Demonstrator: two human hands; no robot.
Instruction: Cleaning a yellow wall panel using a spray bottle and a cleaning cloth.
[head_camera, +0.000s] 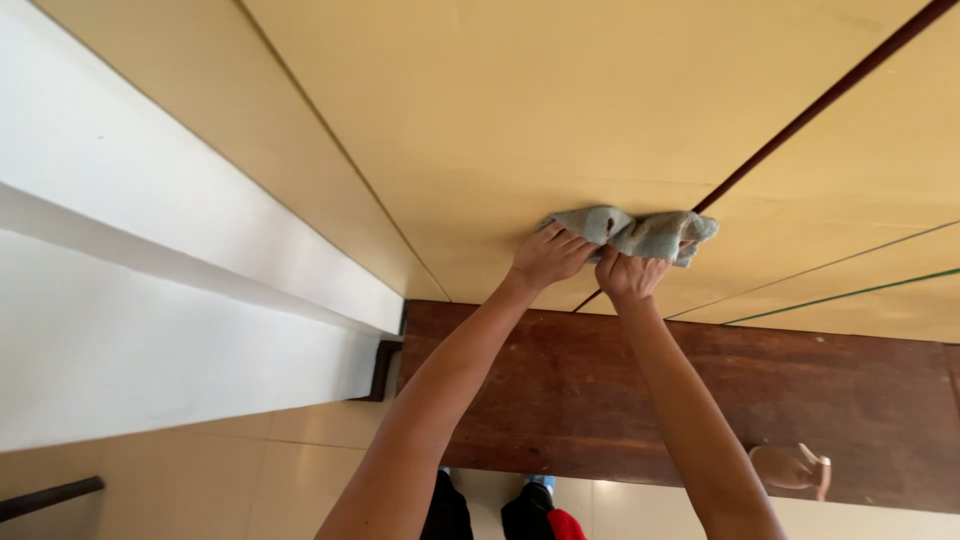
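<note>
Cloth (640, 233), grey-green, crumpled and holed, bunches under both hands on tan panel (520, 120).

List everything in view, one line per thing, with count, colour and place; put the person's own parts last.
cloth: one, grey-green, crumpled, pressed on the yellow panel under both hands
yellow panel: several, pale yellow, filling the upper half
dark strip: one, dark brown, thin, running diagonally from top right to the cloth
wooden board: one, reddish brown, across the lower middle
white wall: one, white, left side
floor tiles: cream, bottom left
foot: one, bare, bottom right by the board
left hand: one, on the cloth's left end
right hand: one, gripping the cloth
</note>
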